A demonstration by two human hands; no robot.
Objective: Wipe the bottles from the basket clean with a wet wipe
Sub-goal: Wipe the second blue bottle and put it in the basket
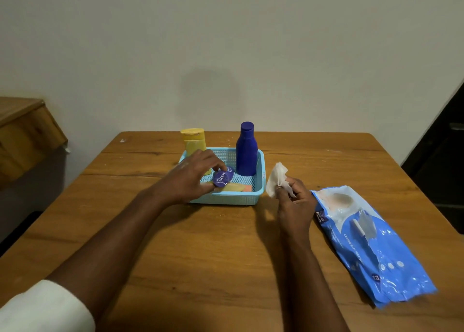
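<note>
Your light-blue perforated plastic basket (pixel 259 181) sits on the brown wooden table (pixel 200 251), toward its far half, and everything else is placed around it. In the basket's far right corner a tall dark-blue plastic bottle with a round cap (pixel 246 151) stands upright. In the basket's far left corner a yellow plastic bottle (pixel 193 141) stands on its flat cap end, partly hidden behind your left hand. Lying flat along the basket's near wall is a pale-yellow tube with an orange end (pixel 237 187).

Your left hand (pixel 190 178) reaches over the basket's left side with its fingers closed on a small purple rounded container (pixel 222 177), pinched between thumb and fingertips just above the lying tube. Whether that container touches the basket floor you cannot tell from here.

Your right hand (pixel 295 201) is just beside the basket's right near corner, above the table, with fingers curled tight around a crumpled white wet wipe (pixel 276 180) that sticks up out of the grip toward the basket.

To the right of the basket, past your right hand, a glossy blue-and-white soft pack of wet wipes (pixel 371 246) lies flat on the table, running toward the near right edge.
</note>
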